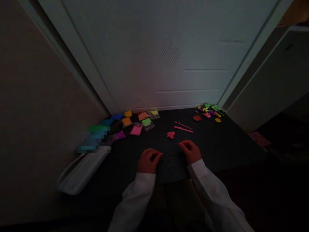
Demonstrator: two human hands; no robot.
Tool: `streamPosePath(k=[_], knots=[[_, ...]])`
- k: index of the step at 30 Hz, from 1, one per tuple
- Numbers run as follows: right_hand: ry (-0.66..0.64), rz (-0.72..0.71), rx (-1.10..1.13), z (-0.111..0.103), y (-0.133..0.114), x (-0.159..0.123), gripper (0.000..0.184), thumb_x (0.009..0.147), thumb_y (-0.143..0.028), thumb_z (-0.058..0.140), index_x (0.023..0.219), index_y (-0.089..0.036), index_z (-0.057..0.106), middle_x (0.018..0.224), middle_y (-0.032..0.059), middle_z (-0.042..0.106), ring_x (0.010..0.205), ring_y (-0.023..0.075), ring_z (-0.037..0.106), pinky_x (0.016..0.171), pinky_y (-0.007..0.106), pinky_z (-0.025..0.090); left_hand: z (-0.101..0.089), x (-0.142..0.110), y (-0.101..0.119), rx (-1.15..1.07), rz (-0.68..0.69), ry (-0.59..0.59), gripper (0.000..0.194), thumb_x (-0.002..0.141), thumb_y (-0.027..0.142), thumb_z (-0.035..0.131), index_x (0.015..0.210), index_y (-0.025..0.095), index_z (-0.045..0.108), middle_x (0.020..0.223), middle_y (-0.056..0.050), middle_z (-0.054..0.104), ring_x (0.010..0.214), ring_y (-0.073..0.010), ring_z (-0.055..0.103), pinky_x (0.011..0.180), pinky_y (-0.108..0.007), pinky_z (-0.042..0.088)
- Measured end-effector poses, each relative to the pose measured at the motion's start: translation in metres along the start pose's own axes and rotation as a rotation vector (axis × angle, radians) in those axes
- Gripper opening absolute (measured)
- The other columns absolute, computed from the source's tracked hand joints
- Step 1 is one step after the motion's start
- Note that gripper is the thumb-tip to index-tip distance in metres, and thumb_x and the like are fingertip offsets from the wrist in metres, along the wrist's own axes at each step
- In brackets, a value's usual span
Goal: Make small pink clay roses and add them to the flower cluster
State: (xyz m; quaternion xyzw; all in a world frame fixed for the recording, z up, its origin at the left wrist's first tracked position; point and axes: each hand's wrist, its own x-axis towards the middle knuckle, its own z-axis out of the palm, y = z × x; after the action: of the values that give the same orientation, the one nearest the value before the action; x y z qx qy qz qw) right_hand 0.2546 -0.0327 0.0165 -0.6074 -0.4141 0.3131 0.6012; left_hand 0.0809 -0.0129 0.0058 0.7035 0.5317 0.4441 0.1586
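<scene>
My left hand (147, 161) hovers over the near part of the dark table, with thumb and forefinger brought together in a pinch. Across a gap to its right, my right hand (190, 151) is curled in a similar pinch. Whatever may be between either set of fingertips is too small and dark to make out. Just beyond the gap lies a small pink cluster of clay pieces (171, 135), touched by neither hand. Two pink modelling tools (183, 129), one of them knife-shaped, rest behind my right hand.
Bags of coloured clay (136, 130) line the table's back left. A white case (84, 170) with a strap sits at the left edge. A reddish lump (197, 118) and several small clay figures (207, 111) lie at the back right. A white panel (145, 58) rises behind the table (217, 148).
</scene>
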Motion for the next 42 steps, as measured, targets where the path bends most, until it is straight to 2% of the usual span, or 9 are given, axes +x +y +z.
streamPosePath(k=[3,5,9,22,31,42], knots=[[0.034,0.003,0.021,0.001,0.002,0.002,0.025,0.056,-0.041,0.059,0.062,-0.016,0.054,0.054,-0.0035,0.048,0.051,0.0088,0.043,0.050,0.022,0.035,-0.013,-0.002,-0.011,-0.059,-0.081,0.106,0.015,0.060,0.036,0.058,0.061,0.021,0.058,0.072,-0.001,0.057,0.070,-0.0145,0.055,0.067,-0.029,0.043],[0.049,0.005,0.032,0.002,0.003,0.003,0.027,0.056,-0.042,0.058,0.062,-0.016,0.054,0.052,-0.0042,0.047,0.050,0.0086,0.042,0.049,0.022,0.034,-0.020,-0.002,-0.017,-0.112,-0.187,0.165,0.018,0.058,0.036,0.059,0.066,0.020,0.057,0.072,-0.001,0.058,0.070,-0.0148,0.056,0.066,-0.030,0.043],[0.058,0.011,0.045,0.003,0.004,0.003,0.028,0.055,-0.042,0.058,0.064,-0.016,0.054,0.053,-0.0042,0.046,0.050,0.0089,0.041,0.049,0.022,0.034,-0.025,0.000,-0.023,-0.238,-0.311,0.196,0.025,0.056,0.034,0.061,0.075,0.019,0.055,0.067,0.000,0.060,0.068,-0.0149,0.057,0.066,-0.030,0.044],[0.073,0.005,0.004,0.002,0.001,0.005,0.032,0.055,-0.046,0.057,0.062,-0.015,0.055,0.051,-0.0033,0.048,0.049,0.0092,0.042,0.049,0.022,0.034,-0.014,0.006,-0.036,-0.314,-0.346,0.173,0.028,0.057,0.036,0.057,0.078,0.017,0.059,0.073,-0.004,0.062,0.069,-0.0155,0.058,0.067,-0.030,0.045],[0.070,0.033,-0.010,0.000,-0.005,0.004,0.033,0.046,-0.046,0.063,0.055,-0.016,0.052,0.049,-0.0036,0.046,0.048,0.0093,0.040,0.048,0.023,0.033,-0.014,0.006,-0.032,-0.316,-0.370,0.203,0.027,0.052,0.034,0.060,0.073,0.017,0.059,0.065,-0.002,0.059,0.065,-0.0141,0.056,0.066,-0.029,0.044],[0.092,0.040,-0.001,0.003,0.002,0.008,0.031,0.050,-0.045,0.060,0.058,-0.016,0.052,0.050,-0.0037,0.046,0.048,0.0086,0.041,0.047,0.022,0.033,-0.018,0.007,-0.027,-0.342,-0.443,0.189,0.034,0.050,0.040,0.061,0.075,0.016,0.059,0.065,-0.002,0.058,0.061,-0.0131,0.053,0.062,-0.028,0.044]])
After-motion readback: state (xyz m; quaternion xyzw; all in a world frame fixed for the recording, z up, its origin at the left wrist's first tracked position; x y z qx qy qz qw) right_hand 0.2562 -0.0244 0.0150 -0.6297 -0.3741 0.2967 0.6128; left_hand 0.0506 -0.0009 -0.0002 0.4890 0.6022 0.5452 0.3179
